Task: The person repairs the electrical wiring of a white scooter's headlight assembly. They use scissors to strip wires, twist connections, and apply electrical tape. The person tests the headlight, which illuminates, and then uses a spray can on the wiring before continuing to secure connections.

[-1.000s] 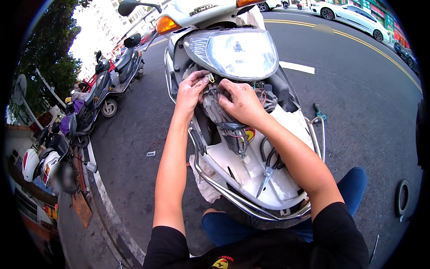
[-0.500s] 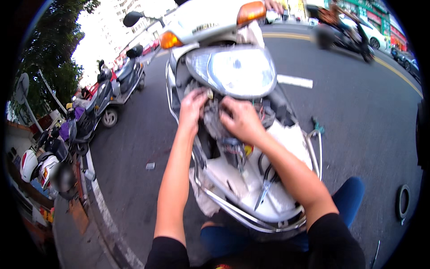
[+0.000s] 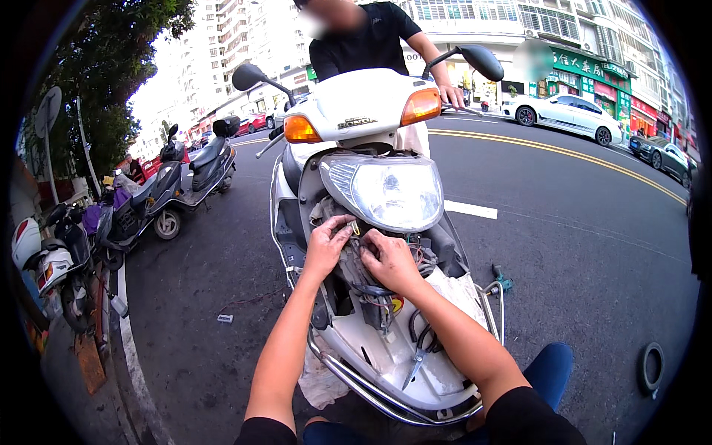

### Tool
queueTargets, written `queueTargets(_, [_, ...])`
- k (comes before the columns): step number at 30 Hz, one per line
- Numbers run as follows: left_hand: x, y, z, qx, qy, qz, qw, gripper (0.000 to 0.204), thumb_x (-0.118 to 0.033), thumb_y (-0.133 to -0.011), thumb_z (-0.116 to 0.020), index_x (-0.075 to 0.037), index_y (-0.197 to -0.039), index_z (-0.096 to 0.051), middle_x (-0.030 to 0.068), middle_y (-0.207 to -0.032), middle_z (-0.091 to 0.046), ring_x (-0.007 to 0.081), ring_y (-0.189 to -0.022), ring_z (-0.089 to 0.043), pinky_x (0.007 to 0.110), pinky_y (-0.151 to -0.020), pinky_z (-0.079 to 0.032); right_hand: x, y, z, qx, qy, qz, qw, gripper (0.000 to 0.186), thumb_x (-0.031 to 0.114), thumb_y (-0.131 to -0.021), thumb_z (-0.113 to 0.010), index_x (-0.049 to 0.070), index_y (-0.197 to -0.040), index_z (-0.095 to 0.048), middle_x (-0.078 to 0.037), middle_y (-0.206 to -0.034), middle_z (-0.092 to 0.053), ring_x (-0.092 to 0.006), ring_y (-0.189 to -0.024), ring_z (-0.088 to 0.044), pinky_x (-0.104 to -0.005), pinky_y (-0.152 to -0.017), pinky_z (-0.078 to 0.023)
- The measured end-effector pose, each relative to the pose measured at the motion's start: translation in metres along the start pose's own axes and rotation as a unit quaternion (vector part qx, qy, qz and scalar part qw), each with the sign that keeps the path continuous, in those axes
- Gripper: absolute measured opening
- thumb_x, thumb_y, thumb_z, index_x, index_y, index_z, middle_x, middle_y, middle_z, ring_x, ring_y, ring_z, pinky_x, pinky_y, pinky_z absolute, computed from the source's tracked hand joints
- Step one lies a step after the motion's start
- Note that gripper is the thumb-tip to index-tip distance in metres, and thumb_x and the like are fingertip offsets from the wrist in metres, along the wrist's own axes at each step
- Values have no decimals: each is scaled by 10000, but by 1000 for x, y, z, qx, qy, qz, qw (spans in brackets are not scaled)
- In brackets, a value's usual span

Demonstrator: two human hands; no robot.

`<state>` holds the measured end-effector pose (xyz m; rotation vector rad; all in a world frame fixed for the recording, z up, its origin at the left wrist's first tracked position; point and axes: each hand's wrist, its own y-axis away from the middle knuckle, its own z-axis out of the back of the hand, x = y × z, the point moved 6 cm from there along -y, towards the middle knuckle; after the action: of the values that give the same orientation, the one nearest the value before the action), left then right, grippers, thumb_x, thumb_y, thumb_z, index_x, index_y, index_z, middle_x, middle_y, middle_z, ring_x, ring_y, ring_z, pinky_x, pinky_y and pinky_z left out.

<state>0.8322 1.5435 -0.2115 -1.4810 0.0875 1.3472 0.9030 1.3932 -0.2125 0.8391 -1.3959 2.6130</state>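
A white scooter [image 3: 356, 100] stands before me with its front opened up below the headlight [image 3: 397, 194]. My left hand [image 3: 326, 248] is closed in a pinch just under the headlight's left side, at a small yellow piece [image 3: 355, 228]. Close beside it, my right hand [image 3: 391, 261] has its fingers curled in against the grey, dusty parts and wiring; what they grip is hidden. Loose wires [image 3: 424, 256] show right of that hand. Lower down, scissors [image 3: 417, 363] with dark handles lie on the white front panel [image 3: 363, 345], under my right forearm.
Behind the scooter a person in a black shirt [image 3: 363, 41] rests a hand near the handlebar. A green power tool [image 3: 502, 278] and a tyre [image 3: 652, 367] lie on the road to the right. Parked scooters [image 3: 178, 178] line the left kerb. A white car [image 3: 567, 115] is across the road.
My view has tilted up, bringing the person behind the scooter and the mirrors into sight. A passing motorbike has left the view. Both hands stay under the headlight.
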Motion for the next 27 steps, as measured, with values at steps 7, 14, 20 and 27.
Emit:
queueTargets(7, [-7, 8, -1, -44, -77, -41, 995, 265, -115, -938, -636, 36, -1154, -653, 62, -1048, -693, 122, -969, -614, 271, -882, -480, 4, 0, 0, -7, 4, 2, 1000, 231, 162, -814, -646, -8, -943, -557, -218, -800, -652, -417, -805, -648, -493, -720, -491])
queueTargets(14, [-8, 10, -1, -80, -114, -86, 987, 222, -118, -919, -645, 5, -1100, -679, 130, -1041, -712, 240, -967, -690, 321, -851, -511, 0, 0, -4, -13, 7, 12, 1000, 232, 159, -820, -639, -12, -956, -563, -230, -800, -651, -427, -807, -645, -498, -732, -497])
queueTargets(20, [-4, 8, -3, -69, -98, -84, 989, 256, -119, -926, -652, 45, -1122, -662, 97, -1035, -704, 152, -952, -637, 290, -861, -488, 3, 1, 1, -13, 25, 11, 1000, 240, 165, -817, -637, -14, -956, -560, -240, -808, -648, -440, -816, -638, -511, -735, -491])
queueTargets(27, [7, 8, 0, -72, -163, -161, 971, 252, -118, -936, -648, 43, -1129, -658, 89, -1025, -698, 142, -940, -627, 281, -862, -484, 2, 1, -3, -17, 25, 16, 999, 217, 151, -826, -631, -19, -951, -580, -239, -818, -653, -424, -810, -648, -476, -726, -500])
